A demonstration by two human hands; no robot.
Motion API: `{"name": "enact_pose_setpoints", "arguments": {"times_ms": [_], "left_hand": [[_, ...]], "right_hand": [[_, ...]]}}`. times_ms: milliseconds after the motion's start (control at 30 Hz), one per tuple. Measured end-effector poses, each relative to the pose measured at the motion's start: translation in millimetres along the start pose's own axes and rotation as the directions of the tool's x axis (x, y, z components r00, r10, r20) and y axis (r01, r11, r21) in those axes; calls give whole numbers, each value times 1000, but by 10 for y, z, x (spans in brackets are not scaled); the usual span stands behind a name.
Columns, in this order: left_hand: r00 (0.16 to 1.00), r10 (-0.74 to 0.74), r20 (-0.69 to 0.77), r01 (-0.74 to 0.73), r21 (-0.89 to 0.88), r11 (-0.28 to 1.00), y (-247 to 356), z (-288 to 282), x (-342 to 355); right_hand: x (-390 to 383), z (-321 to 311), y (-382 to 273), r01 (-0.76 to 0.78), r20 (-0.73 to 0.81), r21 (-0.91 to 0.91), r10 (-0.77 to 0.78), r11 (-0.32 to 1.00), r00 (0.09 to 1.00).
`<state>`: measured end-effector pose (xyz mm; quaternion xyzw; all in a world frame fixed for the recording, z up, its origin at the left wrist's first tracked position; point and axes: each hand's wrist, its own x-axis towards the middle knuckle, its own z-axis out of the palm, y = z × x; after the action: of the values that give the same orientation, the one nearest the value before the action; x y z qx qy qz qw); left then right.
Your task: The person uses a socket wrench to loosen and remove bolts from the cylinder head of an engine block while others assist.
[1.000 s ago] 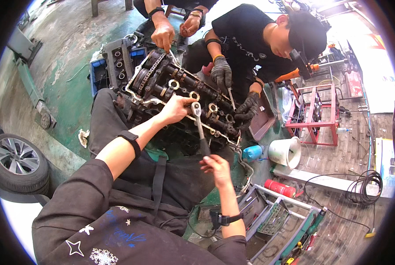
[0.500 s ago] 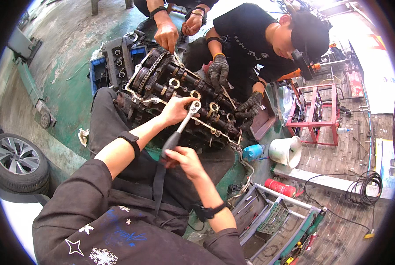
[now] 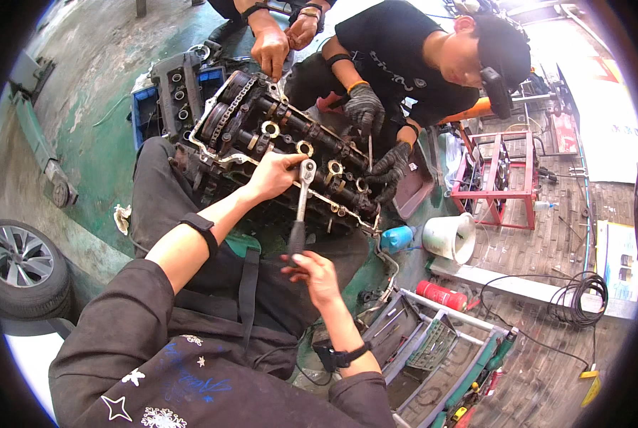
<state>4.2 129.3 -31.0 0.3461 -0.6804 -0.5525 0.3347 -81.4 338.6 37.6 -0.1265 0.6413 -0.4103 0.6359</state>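
Ratchet (image 3: 304, 192), shiny round-headed metal, has its dark handle (image 3: 297, 237) pinched by the right grip (image 3: 319, 279); left grip (image 3: 271, 177), I cannot tell.

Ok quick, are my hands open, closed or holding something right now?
Left hand: curled at the head of the silver metal ratchet wrench; grip hidden.
Right hand: loosely curled at its black handle; firm grip can't be told.

A silver metal ratchet wrench (image 3: 302, 205) with a black grip slants across the near edge of a dark, greasy metal engine (image 3: 303, 127). The engine's shafts and chain lie exposed.
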Motion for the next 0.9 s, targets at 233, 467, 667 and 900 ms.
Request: {"name": "enact_pose_setpoints", "arguments": {"times_ms": [233,467,667,900], "left_hand": [[999,35,-23,-35,-15,999,-5,-10,10],[999,31,-9,-31,-29,999,-125,-31,-5],[1000,3,12,-1,-203,979,59,-34,-4],[1000,12,-13,-12,-47,999,7,-25,-1]], "right_hand": [[56,-753,-117,108,-205,86,-89,990,975],[191,-86,-47,-58,242,-166,97,984,965],[553,809,-117,20,344,-40,-5,999,939],[449,627,-7,-12,260,-79,32,997,965]]}}
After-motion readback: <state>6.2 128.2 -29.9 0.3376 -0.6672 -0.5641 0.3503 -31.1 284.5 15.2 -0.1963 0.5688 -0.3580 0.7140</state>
